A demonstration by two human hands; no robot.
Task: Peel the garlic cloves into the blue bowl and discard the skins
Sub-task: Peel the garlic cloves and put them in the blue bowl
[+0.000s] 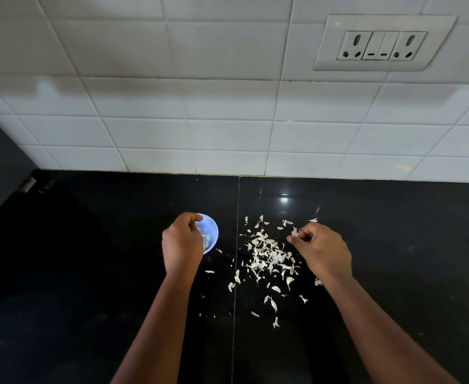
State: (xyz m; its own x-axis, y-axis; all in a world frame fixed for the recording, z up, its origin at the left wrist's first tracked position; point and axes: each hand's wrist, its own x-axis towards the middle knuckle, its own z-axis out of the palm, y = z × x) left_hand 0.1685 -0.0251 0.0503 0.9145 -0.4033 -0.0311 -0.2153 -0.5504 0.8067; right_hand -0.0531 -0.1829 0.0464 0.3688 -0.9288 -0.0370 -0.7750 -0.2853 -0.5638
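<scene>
The small round blue bowl (212,231) sits mid-counter, well short of the back edge, holding a few pale cloves. The left hand (182,242) hovers over it, fingers curled; any grip is hidden. Papery white garlic skins (266,256) lie scattered beside it on the glossy black counter (89,273). The right hand (322,250) pinches a skin.

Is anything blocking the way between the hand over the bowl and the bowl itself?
Nothing visible does. The left hand hovers over the blue bowl, covering its left part, with only open air between them. The garlic skins lie apart, to the right.
</scene>
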